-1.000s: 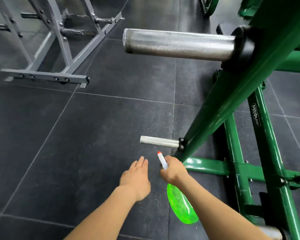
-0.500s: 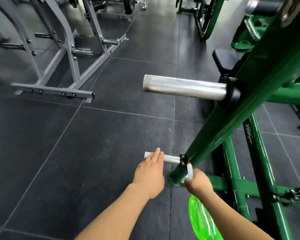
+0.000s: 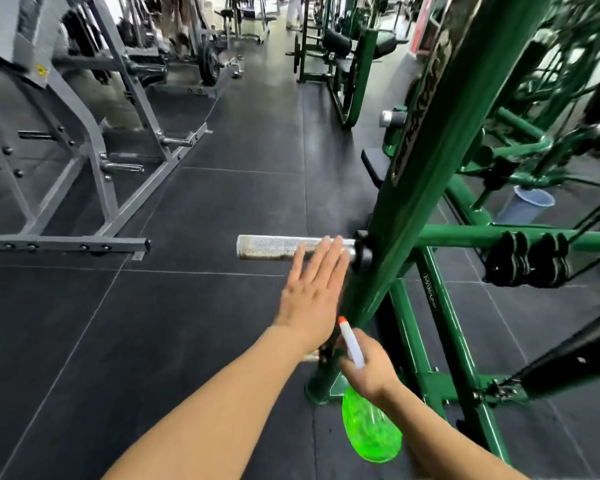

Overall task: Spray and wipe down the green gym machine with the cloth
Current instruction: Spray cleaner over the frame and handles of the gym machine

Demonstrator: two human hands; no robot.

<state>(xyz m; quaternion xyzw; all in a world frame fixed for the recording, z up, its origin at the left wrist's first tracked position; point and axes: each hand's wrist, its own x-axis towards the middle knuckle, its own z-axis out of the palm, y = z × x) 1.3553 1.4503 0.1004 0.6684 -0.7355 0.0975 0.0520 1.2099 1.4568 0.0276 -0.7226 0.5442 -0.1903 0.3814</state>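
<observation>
The right hand [image 3: 369, 370] is wrapped around the neck of a spray bottle [image 3: 369, 429], fingers curled on it. The bottle body is translucent bright green and hangs below the hand; its white head with an orange nozzle tip [image 3: 342, 320] points up toward the green machine [image 3: 426, 188]. The liquid level inside the bottle cannot be told. A pale blue bin [image 3: 529, 206] stands on the floor behind the machine frame; its contents are hidden.

The left hand [image 3: 312, 292] is flat, fingers straight and held together, holding nothing. Its fingertips overlap the inner end of a knurled metal peg [image 3: 267, 247] that projects sideways from the machine's slanted green post. Whether they touch the peg cannot be told. No cloth is visible.

The floor [image 3: 187, 323] consists of dark rubber tiles with thin pale seams. A grey steel rack [image 3: 94, 161] with short pegs stands at left. Further green machines [image 3: 354, 64] line the aisle at right. The far end of the room is blurred.
</observation>
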